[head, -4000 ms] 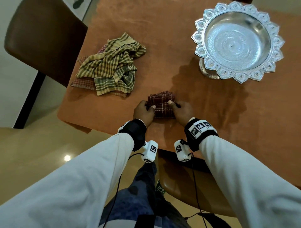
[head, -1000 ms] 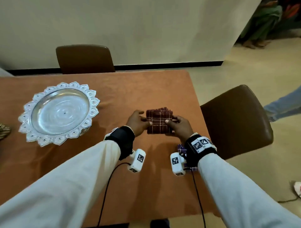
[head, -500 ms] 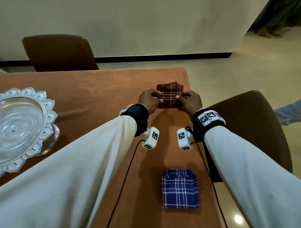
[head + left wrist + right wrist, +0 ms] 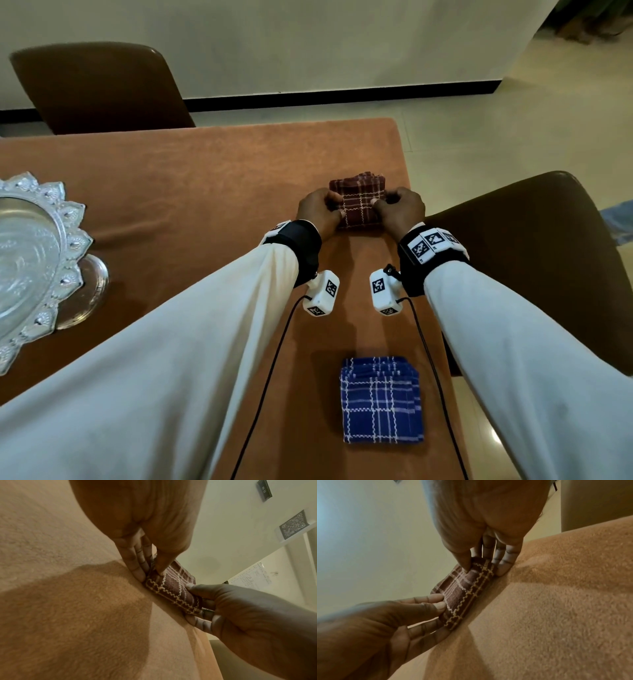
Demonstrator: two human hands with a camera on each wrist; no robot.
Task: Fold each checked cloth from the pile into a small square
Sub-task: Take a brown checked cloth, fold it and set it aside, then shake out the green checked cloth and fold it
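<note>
A maroon checked cloth (image 4: 359, 202), folded into a small thick square, sits on the orange table (image 4: 205, 178) near its right edge. My left hand (image 4: 320, 212) pinches its left side, thumb on top and fingers underneath, as the left wrist view shows on the cloth (image 4: 171, 588). My right hand (image 4: 399, 210) pinches the right side the same way, seen on the cloth (image 4: 464, 591) in the right wrist view. A blue checked cloth (image 4: 380, 401), folded square, lies flat on the table closer to me. The pile of unfolded cloths is out of view.
An ornate silver bowl (image 4: 30, 260) stands at the table's left. A brown chair (image 4: 99, 89) is behind the far edge and another brown chair (image 4: 534, 267) sits right beside the table's right edge. Cables hang from both wrist cameras over the table.
Both hands carried the folded maroon cloth from beside the pile across to the right end of the table and lowered it onto the surface beyond the blue folded cloth.
</note>
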